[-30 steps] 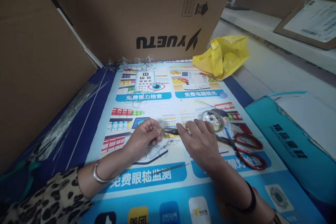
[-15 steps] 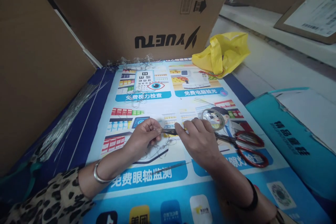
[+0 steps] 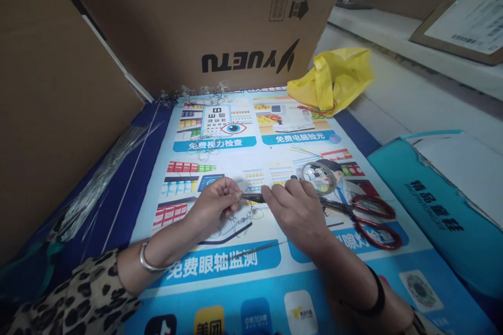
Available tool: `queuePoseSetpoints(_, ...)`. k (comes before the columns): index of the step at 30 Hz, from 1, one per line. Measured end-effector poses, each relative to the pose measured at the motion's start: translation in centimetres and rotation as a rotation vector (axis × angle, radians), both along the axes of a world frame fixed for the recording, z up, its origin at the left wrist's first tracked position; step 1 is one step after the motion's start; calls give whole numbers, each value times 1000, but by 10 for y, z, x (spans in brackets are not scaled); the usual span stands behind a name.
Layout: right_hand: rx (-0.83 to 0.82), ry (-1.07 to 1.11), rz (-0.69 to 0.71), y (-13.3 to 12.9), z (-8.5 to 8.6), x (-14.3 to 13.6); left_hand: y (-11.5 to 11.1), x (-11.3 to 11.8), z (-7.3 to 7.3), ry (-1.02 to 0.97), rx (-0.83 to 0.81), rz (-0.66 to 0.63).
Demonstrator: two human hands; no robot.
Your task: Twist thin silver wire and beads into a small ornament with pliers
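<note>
My left hand [image 3: 219, 200] is closed, thumb and forefinger pinching thin wire at the tip of slim dark pliers [image 3: 253, 197]. What exactly sits between the fingertips is too small to make out. Palm down, my right hand [image 3: 297, 212] wraps round the pliers, hiding their handles. Loose thin wire with small clear beads [image 3: 245, 215] trails on the printed sheet below my left hand. Just right of my right hand lie scissors with red handles [image 3: 377, 222], their blades partly behind the hand. A roll of clear tape [image 3: 319, 177] lies beyond my right knuckles.
A bundle of cut wires [image 3: 104, 170] lies at the left. Tangled beaded wire pieces [image 3: 204, 94] rest against a large cardboard box [image 3: 220, 21] at the back. To the right are a yellow bag [image 3: 332, 81] and a teal shoebox [image 3: 432, 204]. A printed sheet [image 3: 271, 282] covers the work surface.
The fingers of my right hand have closed slightly further round the pliers. My left hand and the things around have stayed in place.
</note>
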State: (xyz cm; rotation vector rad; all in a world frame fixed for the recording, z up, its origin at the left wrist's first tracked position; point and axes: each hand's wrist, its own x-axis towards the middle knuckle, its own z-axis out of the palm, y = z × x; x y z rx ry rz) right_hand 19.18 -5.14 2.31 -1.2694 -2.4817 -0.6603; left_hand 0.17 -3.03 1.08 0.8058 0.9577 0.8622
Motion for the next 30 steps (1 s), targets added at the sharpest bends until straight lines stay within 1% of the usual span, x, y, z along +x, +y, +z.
queuePoseSetpoints(9, -31, -2, -5, 2, -2, 1, 0, -1, -6, 15, 34, -14)
queuePoseSetpoints(17, -37, 3, -6, 1, -1, 0, -1, -1, -5, 27, 50, -6)
queuePoseSetpoints(24, -56, 5, -33, -3, 2, -4, -2, 2, -3, 66, 22, 52)
queuePoseSetpoints(30, -52, 22, -78, -7, 4, -11, -4, 6, -6, 54, 55, 126)
